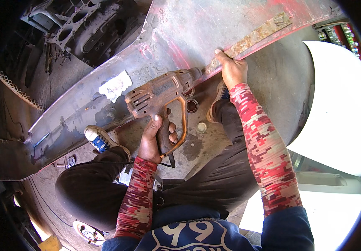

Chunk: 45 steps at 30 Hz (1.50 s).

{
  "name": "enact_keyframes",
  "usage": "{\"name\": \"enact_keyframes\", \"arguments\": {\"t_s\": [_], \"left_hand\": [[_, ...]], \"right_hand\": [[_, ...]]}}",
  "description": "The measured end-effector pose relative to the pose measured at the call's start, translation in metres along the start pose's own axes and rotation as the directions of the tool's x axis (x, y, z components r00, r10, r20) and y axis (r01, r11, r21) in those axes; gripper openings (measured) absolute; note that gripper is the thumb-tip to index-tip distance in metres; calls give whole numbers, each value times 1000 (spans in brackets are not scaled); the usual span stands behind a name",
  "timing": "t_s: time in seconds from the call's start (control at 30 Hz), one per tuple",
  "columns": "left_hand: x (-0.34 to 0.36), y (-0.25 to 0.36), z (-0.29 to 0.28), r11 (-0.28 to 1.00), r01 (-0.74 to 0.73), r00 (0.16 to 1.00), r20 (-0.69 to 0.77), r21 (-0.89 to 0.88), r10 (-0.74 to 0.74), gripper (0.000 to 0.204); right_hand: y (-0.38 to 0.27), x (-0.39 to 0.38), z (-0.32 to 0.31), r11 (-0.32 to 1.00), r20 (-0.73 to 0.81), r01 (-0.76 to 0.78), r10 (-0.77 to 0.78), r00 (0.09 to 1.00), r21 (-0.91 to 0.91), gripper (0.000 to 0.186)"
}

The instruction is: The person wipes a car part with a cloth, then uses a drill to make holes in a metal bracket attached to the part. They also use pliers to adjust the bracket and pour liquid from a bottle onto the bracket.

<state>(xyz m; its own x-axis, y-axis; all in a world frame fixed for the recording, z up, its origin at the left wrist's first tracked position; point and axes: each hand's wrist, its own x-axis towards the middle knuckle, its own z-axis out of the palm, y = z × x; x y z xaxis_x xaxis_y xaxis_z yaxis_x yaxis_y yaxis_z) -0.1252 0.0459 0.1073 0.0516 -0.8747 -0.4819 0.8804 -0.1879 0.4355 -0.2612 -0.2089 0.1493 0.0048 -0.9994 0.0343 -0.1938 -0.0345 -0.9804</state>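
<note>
Left hand (pixel 154 140) clamped on grimy orange heat gun (pixel 163 98), nozzle aimed upper right along rusty flat metal strip (pixel 253 37) on grey-red sheet-metal panel (pixel 180 37); right hand (pixel 233 71) pinches strip's near end, frame centre.

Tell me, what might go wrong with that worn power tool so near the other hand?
The left hand aims the grimy orange pistol-grip power tool at the rusty flat metal strip, whose end the right hand pinches just beyond the nozzle; those fingers could get hurt. The large bare-metal car body panel leans over the person's knees and might shift. The tool's black cord could snag.
</note>
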Motion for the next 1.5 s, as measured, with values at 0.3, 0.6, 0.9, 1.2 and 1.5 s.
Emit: {"name": "enact_keyframes", "arguments": {"t_s": [0.3,0.6,0.9,1.2,1.5], "left_hand": [[-1,1,2,1000,4,1000,-1,-3,-4,58],[-1,0,0,1000,6,1000,-6,16,-6,60],[-1,2,-1,996,51,999,19,-79,-49,62],[-1,1,0,996,45,999,5,-78,-45,61],[-2,1,-2,995,50,999,-7,-81,-51,62]], "right_hand": [[-3,0,-1,999,24,-50,50,998,-15,22],[-5,0,0,998,17,-45,46,999,-32,21],[-3,1,-2,997,10,-63,63,998,-43,22],[4,3,1,1000,-28,20,-21,999,-20,21],[3,3,2,997,-10,-11,11,1000,82,13]]}}
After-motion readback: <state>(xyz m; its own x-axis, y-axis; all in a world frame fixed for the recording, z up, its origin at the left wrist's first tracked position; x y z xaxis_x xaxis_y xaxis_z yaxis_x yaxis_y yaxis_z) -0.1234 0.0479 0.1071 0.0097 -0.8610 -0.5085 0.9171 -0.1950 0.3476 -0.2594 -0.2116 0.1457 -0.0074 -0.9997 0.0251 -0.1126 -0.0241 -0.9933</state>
